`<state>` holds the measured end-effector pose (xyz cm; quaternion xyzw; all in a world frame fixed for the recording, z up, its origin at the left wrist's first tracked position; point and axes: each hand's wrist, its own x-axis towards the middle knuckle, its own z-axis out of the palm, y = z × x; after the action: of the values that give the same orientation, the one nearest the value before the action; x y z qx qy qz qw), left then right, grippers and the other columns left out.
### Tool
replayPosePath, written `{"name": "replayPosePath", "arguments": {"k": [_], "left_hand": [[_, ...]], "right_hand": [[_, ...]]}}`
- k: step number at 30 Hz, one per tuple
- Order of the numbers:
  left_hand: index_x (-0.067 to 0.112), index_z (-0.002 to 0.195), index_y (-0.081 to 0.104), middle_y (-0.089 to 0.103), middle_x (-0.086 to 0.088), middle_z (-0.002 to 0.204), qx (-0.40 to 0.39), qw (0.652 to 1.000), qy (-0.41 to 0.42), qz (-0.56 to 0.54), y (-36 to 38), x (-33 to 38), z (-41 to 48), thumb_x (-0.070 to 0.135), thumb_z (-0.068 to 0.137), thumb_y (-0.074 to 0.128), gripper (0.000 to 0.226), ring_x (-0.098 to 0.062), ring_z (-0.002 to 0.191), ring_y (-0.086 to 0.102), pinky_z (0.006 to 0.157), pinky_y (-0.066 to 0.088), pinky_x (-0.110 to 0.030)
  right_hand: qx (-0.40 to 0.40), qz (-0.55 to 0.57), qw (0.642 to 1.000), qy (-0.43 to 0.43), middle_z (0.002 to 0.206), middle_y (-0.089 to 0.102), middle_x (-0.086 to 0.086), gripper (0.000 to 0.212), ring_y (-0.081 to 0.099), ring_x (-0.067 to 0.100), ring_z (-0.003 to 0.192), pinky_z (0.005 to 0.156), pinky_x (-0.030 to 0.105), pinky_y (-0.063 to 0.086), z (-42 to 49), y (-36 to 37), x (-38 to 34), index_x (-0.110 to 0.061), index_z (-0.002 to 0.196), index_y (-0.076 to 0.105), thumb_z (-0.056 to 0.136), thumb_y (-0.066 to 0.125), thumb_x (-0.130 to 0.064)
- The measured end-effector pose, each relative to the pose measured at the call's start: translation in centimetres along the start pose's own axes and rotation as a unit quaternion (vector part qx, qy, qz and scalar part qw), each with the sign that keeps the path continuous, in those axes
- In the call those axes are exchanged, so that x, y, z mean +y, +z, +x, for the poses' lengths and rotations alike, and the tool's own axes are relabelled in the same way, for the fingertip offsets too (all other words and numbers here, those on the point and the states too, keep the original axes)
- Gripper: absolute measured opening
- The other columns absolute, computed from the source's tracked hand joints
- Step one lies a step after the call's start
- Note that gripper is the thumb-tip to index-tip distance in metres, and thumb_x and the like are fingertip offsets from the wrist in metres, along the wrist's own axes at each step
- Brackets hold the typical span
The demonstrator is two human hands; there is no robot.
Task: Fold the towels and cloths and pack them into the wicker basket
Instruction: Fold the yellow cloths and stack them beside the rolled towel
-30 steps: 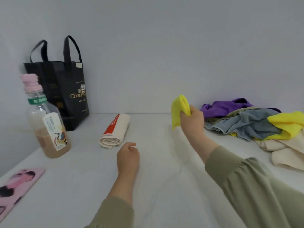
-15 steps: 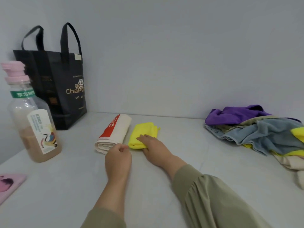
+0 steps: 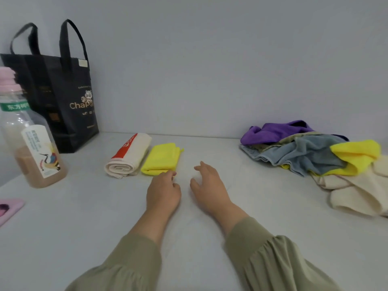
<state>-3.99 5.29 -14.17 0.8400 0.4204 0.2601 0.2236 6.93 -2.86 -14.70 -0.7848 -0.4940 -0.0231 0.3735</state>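
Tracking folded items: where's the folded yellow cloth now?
Head view, left of centre: the folded yellow cloth lies beside the rolled cream towel, on its right, just beyond the left hand.

Plain pale grey wall point(image 3: 210, 59) behind the black tote bag point(image 3: 56, 97), white matte tabletop point(image 3: 210, 238) beneath the bag, extending forward and to its right, soft even light, faint shadows.
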Motion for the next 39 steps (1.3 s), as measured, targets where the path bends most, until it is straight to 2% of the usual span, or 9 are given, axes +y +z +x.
{"name": "replayPosePath", "arguments": {"k": [8, 13, 17, 22, 26, 30, 34, 36, 39], "left_hand": [[0.018, 0.143, 0.037, 0.043, -0.003, 0.144, -0.099, 0.982, 0.12, 0.103, 5.2, 8.6, -5.4, 0.024, 0.098, 0.04, 0.046, -0.023, 0.134, 0.034, 0.109, 0.027, -0.032], [0.021, 0.15, 0.023, 0.012, -0.005, 0.16, -0.199, 0.946, 0.19, 0.173, 8.3, 13.7, -9.4, 0.042, 0.102, 0.024, 0.052, -0.023, 0.147, 0.004, 0.118, 0.005, -0.047], [0.025, 0.153, 0.012, 0.0, -0.004, 0.161, -0.23, 0.932, 0.209, 0.185, 9.6, 15.8, -10.9, 0.049, 0.101, 0.019, 0.058, -0.022, 0.148, -0.006, 0.118, -0.002, -0.049], [0.026, 0.152, 0.012, 0.001, -0.002, 0.161, -0.226, 0.934, 0.209, 0.179, 9.6, 15.9, -11.1, 0.048, 0.101, 0.02, 0.056, -0.021, 0.148, -0.004, 0.118, -0.001, -0.048], [0.027, 0.152, 0.014, 0.002, -0.001, 0.161, -0.221, 0.936, 0.209, 0.175, 9.9, 15.6, -11.0, 0.047, 0.101, 0.021, 0.055, -0.02, 0.148, -0.004, 0.118, 0.0, -0.047], [0.028, 0.152, 0.016, 0.003, -0.001, 0.161, -0.209, 0.941, 0.207, 0.168, 10.1, 15.6, -11.0, 0.047, 0.101, 0.022, 0.055, -0.02, 0.148, -0.003, 0.118, 0.0, -0.047], [0.023, 0.152, 0.013, 0.006, 0.0, 0.161, -0.185, 0.959, 0.184, 0.108, 10.2, 15.4, -11.0, 0.044, 0.1, 0.03, 0.059, -0.018, 0.148, 0.0, 0.12, 0.003, -0.041], [0.02, 0.152, 0.014, 0.013, 0.0, 0.16, -0.139, 0.98, 0.136, -0.036, 10.0, 15.3, -10.8, 0.034, 0.099, 0.04, 0.061, -0.016, 0.147, 0.008, 0.12, 0.009, -0.033], [0.02, 0.148, 0.027, 0.028, 0.003, 0.154, -0.052, 0.963, 0.037, -0.261, 9.0, 15.2, -10.5, 0.017, 0.096, 0.046, 0.056, -0.012, 0.141, 0.025, 0.113, 0.02, -0.026]], "right_hand": [[0.06, -0.063, 0.994, 0.064, 0.15, 0.034, 0.006, 0.043, 0.023, 0.016, 0.14, 0.112, 0.023, 0.017, -6.6, -9.7, 6.6, -0.011, 0.135, 0.046, 0.093, 0.052, -0.02], [0.156, -0.133, 0.974, 0.101, 0.143, 0.042, 0.013, 0.041, 0.031, 0.026, 0.136, 0.112, 0.031, 0.021, -8.7, -15.0, 10.9, -0.004, 0.128, 0.053, 0.088, 0.056, -0.014], [0.206, -0.148, 0.955, 0.152, 0.154, 0.022, 0.016, 0.04, 0.025, 0.032, 0.139, 0.112, 0.037, 0.023, -9.2, -18.0, 13.8, -0.007, 0.126, 0.054, 0.087, 0.058, -0.014], [0.247, -0.065, 0.927, 0.273, 0.153, 0.022, 0.019, 0.055, 0.023, 0.033, 0.138, 0.114, 0.029, 0.006, -8.4, -20.1, 16.8, -0.01, 0.137, 0.046, 0.087, 0.042, -0.035], [0.253, 0.031, 0.917, 0.308, 0.146, 0.031, 0.016, 0.053, 0.034, 0.036, 0.13, 0.107, 0.047, 0.033, -7.5, -21.1, 17.9, -0.017, 0.14, 0.042, 0.087, 0.045, -0.02], [0.295, 0.126, 0.89, 0.324, 0.129, 0.045, 0.016, 0.039, 0.047, 0.032, 0.115, 0.09, 0.028, 0.036, -6.2, -22.0, 18.0, -0.003, 0.123, 0.049, 0.086, 0.047, -0.014], [0.337, 0.117, 0.918, 0.174, 0.129, 0.038, 0.006, 0.042, 0.04, 0.021, 0.116, 0.089, 0.011, 0.025, -5.2, -24.0, 14.9, -0.002, 0.13, 0.045, 0.089, 0.043, 0.0], [0.363, 0.13, 0.918, 0.089, 0.127, 0.038, -0.002, 0.045, 0.038, 0.013, 0.116, 0.094, 0.011, 0.025, -4.6, -25.6, 11.3, -0.006, 0.133, 0.046, 0.089, 0.043, 0.0], [0.316, 0.174, 0.932, 0.024, 0.123, 0.048, -0.007, 0.041, 0.043, 0.007, 0.116, 0.09, 0.005, 0.031, -5.1, -26.3, 7.0, -0.007, 0.131, 0.054, 0.092, 0.044, 0.001]]}}
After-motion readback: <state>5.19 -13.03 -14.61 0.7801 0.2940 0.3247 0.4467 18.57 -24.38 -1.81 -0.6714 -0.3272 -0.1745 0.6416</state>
